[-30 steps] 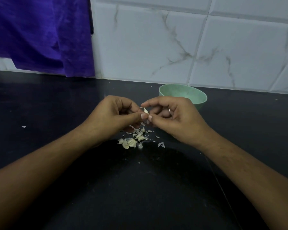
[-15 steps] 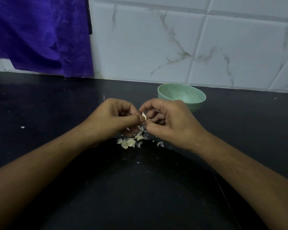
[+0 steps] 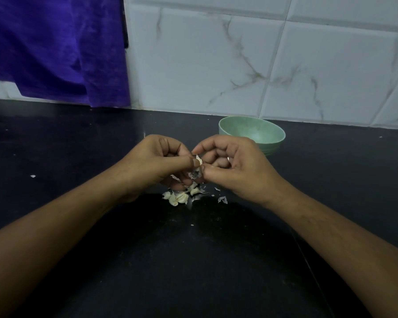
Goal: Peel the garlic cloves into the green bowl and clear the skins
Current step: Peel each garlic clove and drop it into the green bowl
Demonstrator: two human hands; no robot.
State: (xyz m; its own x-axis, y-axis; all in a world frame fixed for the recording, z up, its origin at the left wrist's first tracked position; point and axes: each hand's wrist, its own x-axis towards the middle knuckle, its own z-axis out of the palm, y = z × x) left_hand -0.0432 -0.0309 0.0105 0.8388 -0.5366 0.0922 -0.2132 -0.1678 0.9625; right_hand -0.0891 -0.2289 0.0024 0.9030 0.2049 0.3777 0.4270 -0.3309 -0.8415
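Our left hand (image 3: 156, 161) and right hand (image 3: 237, 166) still pinch the garlic clove (image 3: 199, 160) above the counter's (image 3: 193, 260) middle, just short of the green bowl (image 3: 251, 133), and its skin (image 3: 194, 175) now hangs loose: nearly peeled, we judge.

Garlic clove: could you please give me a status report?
Left hand and right hand pinch the garlic clove, skin hanging. Green bowl behind, no cloves visible. Nothing in the way.

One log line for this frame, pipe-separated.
phase: peeling | left hand: pinches garlic clove | right hand: pinches same garlic clove | green bowl: behind right hand | clove pile, skins: on counter
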